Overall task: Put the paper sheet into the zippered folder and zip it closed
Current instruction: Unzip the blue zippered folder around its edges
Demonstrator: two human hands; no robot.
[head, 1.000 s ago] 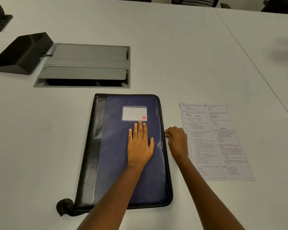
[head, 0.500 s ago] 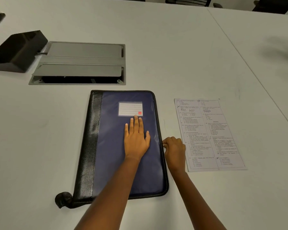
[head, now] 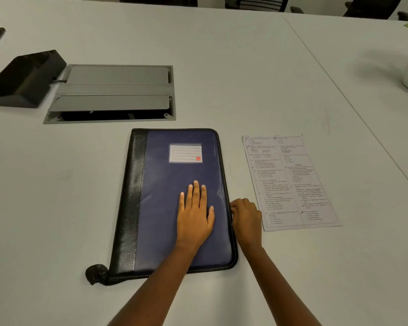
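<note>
I am looking down at the navy-blue zippered folder (head: 160,196), which is lying flat and closed on the white table (head: 222,67) straight ahead of me. Its long axis is running away from me, with the far end leaning slightly to the right. A black leather strip (head: 133,196) is running down its left side, a white lined label with a small red square (head: 185,153) is sitting near the far end of the cover, and a black fabric tail (head: 96,274) is sticking out at the near-left corner. My left hand (head: 194,217) is pressing flat on the blue cover, with the fingers straight and close together and the thumb angled out. My right hand (head: 246,217) is sitting at the folder's right edge with its fingers curled against the zipper line. I cannot tell whether they are pinching the pull. The printed white paper sheet (head: 290,182) is lying flat just right of that hand, apart from the folder, its long axis also pointing away from me. Farther off to the left, a grey recessed cable hatch (head: 113,90) and a black wedge-shaped box (head: 24,78) are sitting side by side.
</note>
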